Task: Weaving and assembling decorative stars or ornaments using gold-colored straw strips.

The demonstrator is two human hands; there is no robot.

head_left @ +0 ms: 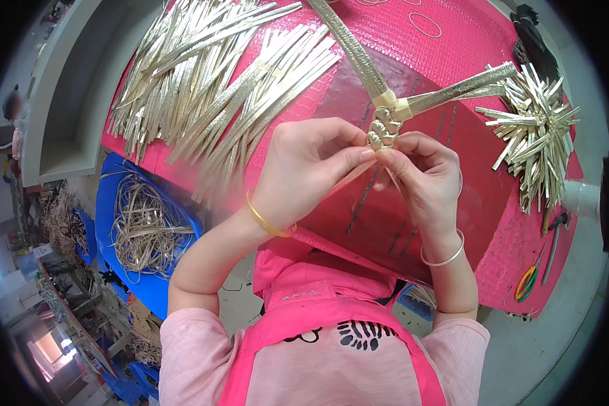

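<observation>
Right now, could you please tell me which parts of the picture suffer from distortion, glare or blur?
In the head view, fisheye distortion bends outer edges and the corners go black; also in the head view, the gold strips glint and some lower ends blur; same head view, left hand, right hand and braided piece look fairly sharp.

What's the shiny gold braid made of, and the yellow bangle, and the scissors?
Gold braid: perhaps imitation leather with a metallic finish; its flat strips bend and glint. Yellow bangle: probably smooth, polished metal, because it's a thin band with a soft shine. Scissors: likely grey metal blades and plastic handles, judging by the handles' bright colours.
</observation>
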